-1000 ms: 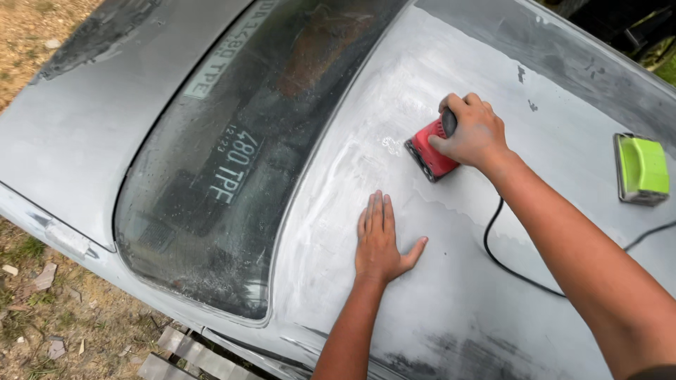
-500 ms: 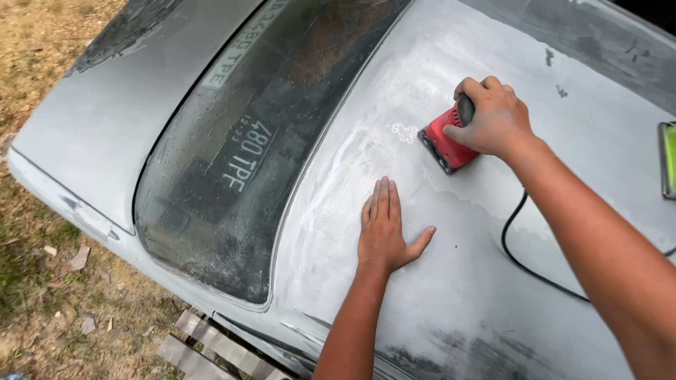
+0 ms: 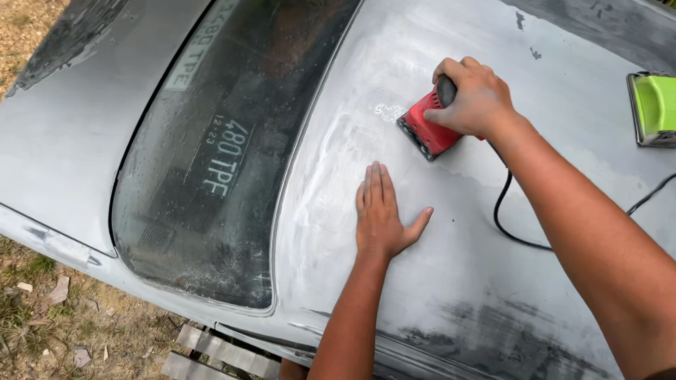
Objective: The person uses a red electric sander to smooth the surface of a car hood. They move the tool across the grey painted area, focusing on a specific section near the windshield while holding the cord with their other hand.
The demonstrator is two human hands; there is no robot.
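Far out to the left of my grip I see the dusty car window [image 3: 211, 162] set into the grey, sanded body panel [image 3: 451, 281]. Nearer in, my left hand [image 3: 380, 218] lies flat on that panel, palm down, fingers together and thumb spread, holding nothing. Just up and to the right of it sits the red sander [image 3: 427, 130], its pad flat against the panel beside a pale patch of sanding dust. My right hand [image 3: 475, 98] is wrapped over the top of the sander, fingers curled around its black knob in a firm hold. A black cord [image 3: 503, 214] loops away below that grip, toward my right forearm. Well off to the right of it, a green sander [image 3: 653, 107] rests on the panel at the frame's edge.
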